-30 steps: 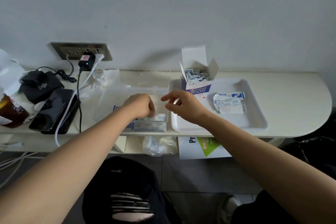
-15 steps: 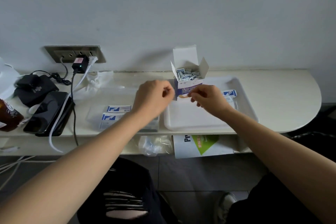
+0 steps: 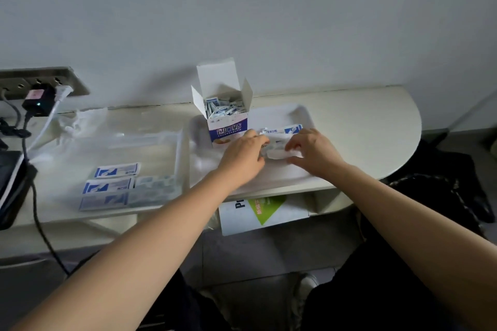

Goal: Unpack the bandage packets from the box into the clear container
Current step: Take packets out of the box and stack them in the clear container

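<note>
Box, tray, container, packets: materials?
Box: thin printed cardboard, matte; creased flaps stand open.
Tray: likely white plastic, smooth; moulded raised rim.
Container: likely clear plastic; table shows through, edges catch light.
Packets: paper or film wrapper, unclear; flat, blue-white print.

A cream table (image 3: 363, 115) with a rounded right end stands against a pale grey wall (image 3: 269, 21) and bears a white rectangular plastic tray (image 3: 305, 113) near its middle and crumpled clear plastic wrap (image 3: 80, 121) at the back left. A grey metal socket strip (image 3: 72, 80) on the wall holds a black power adapter (image 3: 37, 102) and a white plug (image 3: 63, 90), whose cables (image 3: 45, 123) trail down over the table's left part. Below the table lies a white printed card with a green patch (image 3: 263, 209), and a black bag (image 3: 443, 191) sits at the right
</note>
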Demonstrator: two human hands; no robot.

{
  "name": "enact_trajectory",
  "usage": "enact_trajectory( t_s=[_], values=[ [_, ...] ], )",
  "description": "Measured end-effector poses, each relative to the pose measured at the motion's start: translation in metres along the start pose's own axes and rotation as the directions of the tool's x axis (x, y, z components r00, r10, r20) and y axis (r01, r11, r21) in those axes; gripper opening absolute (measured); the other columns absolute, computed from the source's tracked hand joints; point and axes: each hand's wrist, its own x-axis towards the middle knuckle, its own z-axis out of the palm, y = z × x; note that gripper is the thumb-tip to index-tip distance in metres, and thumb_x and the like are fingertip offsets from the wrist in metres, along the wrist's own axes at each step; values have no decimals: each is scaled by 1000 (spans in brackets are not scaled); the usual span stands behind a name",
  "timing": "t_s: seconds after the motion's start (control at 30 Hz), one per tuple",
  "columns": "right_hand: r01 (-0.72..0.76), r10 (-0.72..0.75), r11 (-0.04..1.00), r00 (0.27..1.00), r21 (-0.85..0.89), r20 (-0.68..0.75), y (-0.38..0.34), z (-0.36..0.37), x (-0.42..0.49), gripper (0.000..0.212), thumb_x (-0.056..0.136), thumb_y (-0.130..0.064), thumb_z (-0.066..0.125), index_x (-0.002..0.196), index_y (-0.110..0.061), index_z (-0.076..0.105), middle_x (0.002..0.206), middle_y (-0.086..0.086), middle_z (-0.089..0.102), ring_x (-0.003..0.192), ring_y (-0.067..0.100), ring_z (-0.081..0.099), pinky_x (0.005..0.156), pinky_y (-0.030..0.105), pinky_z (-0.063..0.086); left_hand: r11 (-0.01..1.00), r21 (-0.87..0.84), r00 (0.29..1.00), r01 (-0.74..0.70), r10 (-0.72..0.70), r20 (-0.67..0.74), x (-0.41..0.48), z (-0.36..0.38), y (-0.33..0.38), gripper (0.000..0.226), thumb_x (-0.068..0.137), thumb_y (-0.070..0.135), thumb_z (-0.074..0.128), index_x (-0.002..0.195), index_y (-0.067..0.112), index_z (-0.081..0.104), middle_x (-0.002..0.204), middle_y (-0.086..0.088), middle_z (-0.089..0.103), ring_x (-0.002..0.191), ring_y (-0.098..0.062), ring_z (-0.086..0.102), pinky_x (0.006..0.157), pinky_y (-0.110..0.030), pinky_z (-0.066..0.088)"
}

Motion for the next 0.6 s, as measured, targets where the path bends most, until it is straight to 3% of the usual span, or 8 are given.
enact_trajectory(
  t_s=[0.13, 0.23, 0.37, 0.5, 0.6],
  values=[
    [30, -29, 998, 999, 62, -18, 5, -2, -1, 14, 75, -19, 74, 90, -18, 75, 89, 2, 65, 77, 22, 62, 71, 31, 49, 999, 47, 999, 1, -3, 54, 7, 6, -2, 38, 86, 10, 56, 122, 17, 63, 125, -10, 54, 111, -29, 54, 92, -34, 42],
    [1, 1, 981, 1000, 196, -5, 13, -4, 1, 13, 76, -18, 77, 89, -16, 77, 84, 0, 66, 72, 17, 60, 71, 29, 48, 1000, 23, 1000, 2, -3, 30, 9, 7, -2, 36, 86, 10, 57, 121, 15, 65, 116, -10, 56, 106, -28, 55, 87, -33, 43],
    [-49, 50, 962, 999, 268, 3, 17, -10, 6, 9, 81, -16, 73, 89, -14, 76, 80, -4, 66, 64, 5, 56, 65, 15, 41, 1000, 15, 1000, 13, -13, 11, 12, 8, -4, 29, 86, 14, 60, 113, 12, 68, 114, -9, 57, 104, -27, 56, 80, -29, 40],
    [-58, 84, 960, 993, 273, -85, 13, -22, 10, 10, 86, -15, 66, 87, -14, 76, 79, 5, 72, 72, 20, 63, 70, 31, 49, 1000, -17, 1000, 25, -25, -14, 15, 10, -5, 29, 85, 19, 64, 114, 15, 67, 113, -5, 59, 104, -23, 56, 83, -28, 42],
    [-52, 83, 965, 990, 259, -111, 13, -24, 9, 11, 85, -14, 66, 90, -14, 76, 81, 3, 71, 73, 20, 62, 70, 34, 49, 999, -17, 999, 36, -37, -29, 17, 12, -4, 37, 84, 24, 68, 119, 16, 62, 116, -4, 58, 106, -22, 57, 84, -30, 45]
  ],
)
